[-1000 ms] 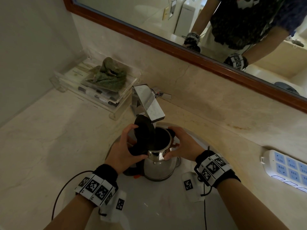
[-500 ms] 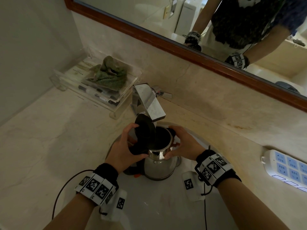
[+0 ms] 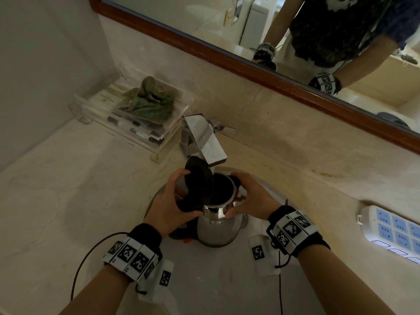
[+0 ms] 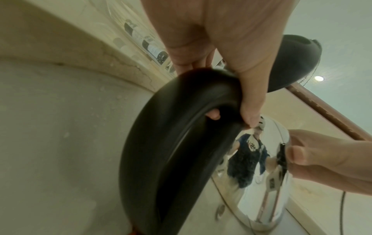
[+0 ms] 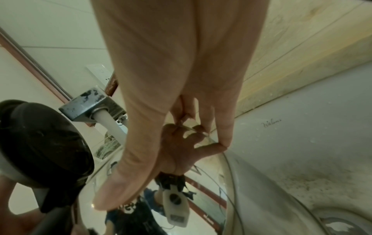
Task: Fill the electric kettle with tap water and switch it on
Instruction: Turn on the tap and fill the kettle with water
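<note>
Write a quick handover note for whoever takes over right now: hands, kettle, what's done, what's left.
Left hand: grips the kettle's black handle.
Right hand: cups the steel kettle near its rim.
Kettle is held over the sink basin, lid flipped open, mouth right under the tap spout.
Water is running from the spout in the right wrist view; how full the kettle is cannot be seen.
Done: lid open, kettle placed, tap on.
Left: finish filling, close the tap and lid, seat the kettle on its base (not in view; power strip to the right), switch on.
</note>
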